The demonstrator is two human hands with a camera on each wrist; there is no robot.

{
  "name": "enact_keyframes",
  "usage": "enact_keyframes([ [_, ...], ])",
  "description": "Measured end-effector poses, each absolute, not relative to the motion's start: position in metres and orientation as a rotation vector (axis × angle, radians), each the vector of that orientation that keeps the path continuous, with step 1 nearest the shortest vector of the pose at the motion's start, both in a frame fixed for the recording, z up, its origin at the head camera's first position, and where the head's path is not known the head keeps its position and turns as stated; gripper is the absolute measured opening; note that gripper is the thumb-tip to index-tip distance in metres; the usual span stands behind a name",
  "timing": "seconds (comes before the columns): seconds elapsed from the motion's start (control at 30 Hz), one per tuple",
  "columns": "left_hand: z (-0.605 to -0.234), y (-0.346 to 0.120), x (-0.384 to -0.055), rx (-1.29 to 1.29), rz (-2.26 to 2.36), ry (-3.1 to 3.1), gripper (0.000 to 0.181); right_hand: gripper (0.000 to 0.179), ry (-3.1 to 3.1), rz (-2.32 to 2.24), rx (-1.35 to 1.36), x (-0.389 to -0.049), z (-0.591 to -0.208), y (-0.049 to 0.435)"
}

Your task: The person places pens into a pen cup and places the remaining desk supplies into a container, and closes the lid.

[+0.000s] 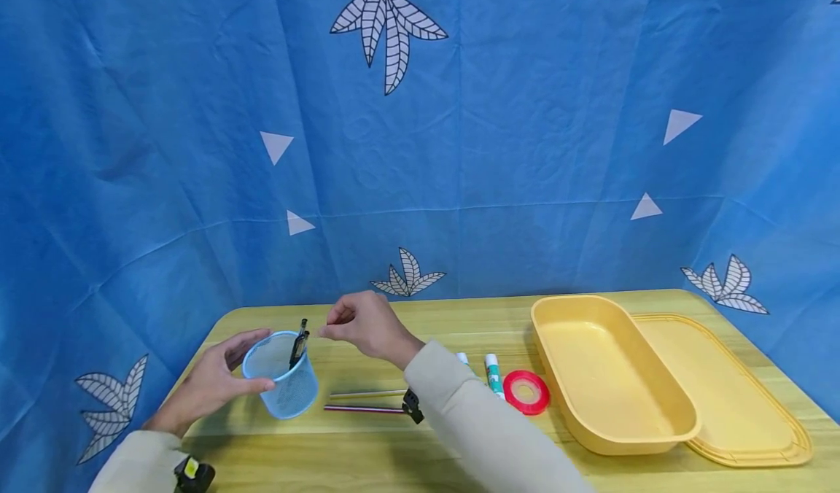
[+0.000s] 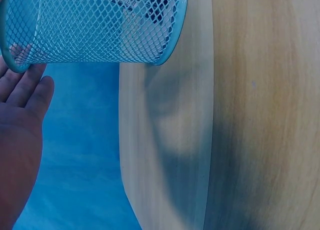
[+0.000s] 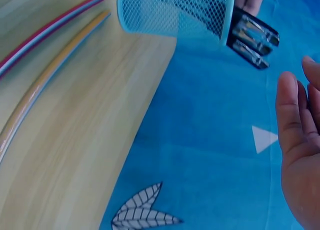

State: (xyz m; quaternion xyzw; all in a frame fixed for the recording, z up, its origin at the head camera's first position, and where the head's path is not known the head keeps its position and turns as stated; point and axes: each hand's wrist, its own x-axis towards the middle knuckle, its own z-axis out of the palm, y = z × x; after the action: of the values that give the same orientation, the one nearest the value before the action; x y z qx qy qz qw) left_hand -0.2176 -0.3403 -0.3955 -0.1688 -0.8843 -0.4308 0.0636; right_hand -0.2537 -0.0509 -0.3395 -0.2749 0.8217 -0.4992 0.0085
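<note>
A light blue mesh pen holder (image 1: 292,397) stands at the left of the table, with two black pens (image 1: 299,348) leaning against its right rim. My left hand (image 1: 219,378) holds it from the left near the rim, thumb at the front and fingers behind. In the left wrist view, fingertips show at the rim of the pen holder (image 2: 95,35). My right hand (image 1: 369,325) hovers just right of the pens, fingers loosely bent. The right wrist view shows nothing in its fingers, apart from the pens (image 3: 252,37).
A yellowish stick (image 1: 367,394) and a purple striped one (image 1: 364,408) lie below the right forearm. Further right are glue sticks (image 1: 494,373), a red tape roll (image 1: 545,394), a yellow tub (image 1: 554,380) and its flat lid (image 1: 748,405). A blue curtain (image 1: 499,128) hangs behind.
</note>
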Motion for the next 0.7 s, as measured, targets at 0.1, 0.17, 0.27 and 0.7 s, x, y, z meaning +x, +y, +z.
enact_keyframes([
  [0.1, -0.394, -0.340, -0.217, -0.499, -1.286, -2.682, 0.078, 0.008, 2.547, -1.568, -0.859, -0.256, -0.340, -0.040],
  [0.17, -0.394, -0.340, -0.217, -0.495, -1.287, -2.686, 0.079, 0.007, 2.531, -1.579, -0.869, -0.256, -0.341, -0.031],
  [0.27, -0.393, -0.340, -0.217, -0.491, -1.285, -2.690, 0.079, 0.009, 2.513, -1.586, -0.886, -0.256, -0.341, -0.018],
  [0.7, -0.394, -0.340, -0.217, -0.529, -1.310, -2.651, 0.077, 0.015, 2.590, -1.507, -0.840, -0.260, -0.353, 0.031],
])
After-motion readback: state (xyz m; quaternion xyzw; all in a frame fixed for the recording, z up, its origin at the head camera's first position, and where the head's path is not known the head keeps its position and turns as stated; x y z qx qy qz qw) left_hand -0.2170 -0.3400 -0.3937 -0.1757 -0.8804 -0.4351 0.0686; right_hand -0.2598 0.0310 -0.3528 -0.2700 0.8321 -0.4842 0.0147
